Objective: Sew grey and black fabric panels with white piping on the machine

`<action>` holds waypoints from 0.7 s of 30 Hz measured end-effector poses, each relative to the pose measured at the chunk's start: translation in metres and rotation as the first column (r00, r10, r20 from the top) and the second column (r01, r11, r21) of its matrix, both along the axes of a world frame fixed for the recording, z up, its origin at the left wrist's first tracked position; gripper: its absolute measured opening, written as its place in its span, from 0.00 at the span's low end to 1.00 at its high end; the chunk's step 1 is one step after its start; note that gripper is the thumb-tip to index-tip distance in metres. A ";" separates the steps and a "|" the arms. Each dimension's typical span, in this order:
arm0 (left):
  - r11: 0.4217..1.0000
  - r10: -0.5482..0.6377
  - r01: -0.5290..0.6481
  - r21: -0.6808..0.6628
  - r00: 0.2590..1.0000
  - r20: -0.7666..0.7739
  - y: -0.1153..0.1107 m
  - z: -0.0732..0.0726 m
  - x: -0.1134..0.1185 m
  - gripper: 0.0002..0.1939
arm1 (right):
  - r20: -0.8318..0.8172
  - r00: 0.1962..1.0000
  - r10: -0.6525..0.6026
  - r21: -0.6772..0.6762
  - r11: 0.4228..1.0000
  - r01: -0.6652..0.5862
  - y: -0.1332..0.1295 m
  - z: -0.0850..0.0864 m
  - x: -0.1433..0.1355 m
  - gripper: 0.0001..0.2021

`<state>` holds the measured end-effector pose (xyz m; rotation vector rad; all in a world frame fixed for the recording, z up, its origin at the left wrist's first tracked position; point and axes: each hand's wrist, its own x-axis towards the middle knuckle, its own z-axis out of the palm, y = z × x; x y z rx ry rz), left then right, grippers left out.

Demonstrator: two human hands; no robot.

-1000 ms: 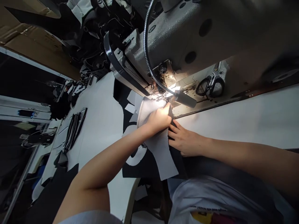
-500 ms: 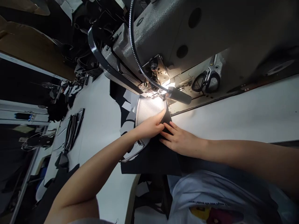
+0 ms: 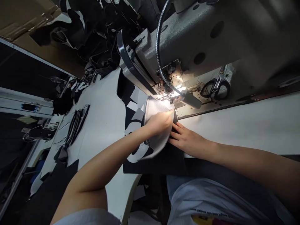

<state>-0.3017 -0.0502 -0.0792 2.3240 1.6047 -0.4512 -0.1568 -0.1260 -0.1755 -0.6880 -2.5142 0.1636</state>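
Under the lit needle area of a grey sewing machine (image 3: 189, 40) lies a light mesh fabric piece (image 3: 156, 107) with a curved edge. My left hand (image 3: 160, 122) is closed on its right part, fingers bent together near the presser foot. Just to the right, my right hand (image 3: 187, 139) rests flat with fingers spread, its fingertips at the edge of the mesh piece and on black material (image 3: 159, 164) beneath. A small lamp (image 3: 191, 99) on a bendable metal neck shines on the needle area, partly hiding it.
Black-handled scissors (image 3: 217, 87) lie on the machine bed at right. Dark stacked pieces (image 3: 76, 126) sit on the white table (image 3: 100, 109) at left. Dark scraps (image 3: 103, 34) are heaped behind, beside a cardboard box (image 3: 28, 18).
The whole view has shifted, moving the machine right in the picture. My left hand has closed further over the mesh piece, whose lower edge now shows as a wide curve.
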 end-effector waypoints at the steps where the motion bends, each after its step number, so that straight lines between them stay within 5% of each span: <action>1: 0.998 -0.027 0.029 0.056 0.999 -0.031 0.001 0.002 -0.006 0.22 | -0.004 1.000 0.004 -0.002 1.000 -0.004 0.000 0.001 0.000 0.14; 3: 0.969 -0.024 0.047 0.242 0.995 -0.096 0.007 0.004 -0.021 0.18 | -0.013 1.000 0.011 -0.006 1.000 -0.011 0.000 0.002 0.001 0.13; 6: 0.848 0.141 -0.088 0.522 0.988 -0.064 0.028 0.004 -0.041 0.19 | -0.023 1.000 0.014 0.001 1.000 -0.014 0.001 0.003 0.001 0.14; 8: 0.826 0.270 -0.267 0.497 0.961 0.067 0.043 0.001 -0.048 0.23 | -0.020 1.000 0.009 0.008 1.000 -0.009 0.001 0.002 0.001 0.15; 11: 0.855 0.358 -0.406 0.323 0.912 0.199 0.048 -0.004 -0.050 0.15 | -0.019 1.000 0.001 0.020 1.000 -0.001 0.002 0.002 0.001 0.15; 17: 0.830 0.153 -0.327 0.451 0.912 0.380 -0.003 -0.023 -0.048 0.14 | -0.022 1.000 0.019 0.018 1.000 -0.018 0.003 -0.003 0.004 0.11; 21: 0.793 0.100 -0.280 0.541 0.936 0.337 -0.012 -0.027 -0.054 0.11 | -0.033 0.999 0.017 0.023 1.000 -0.016 0.003 -0.003 0.005 0.10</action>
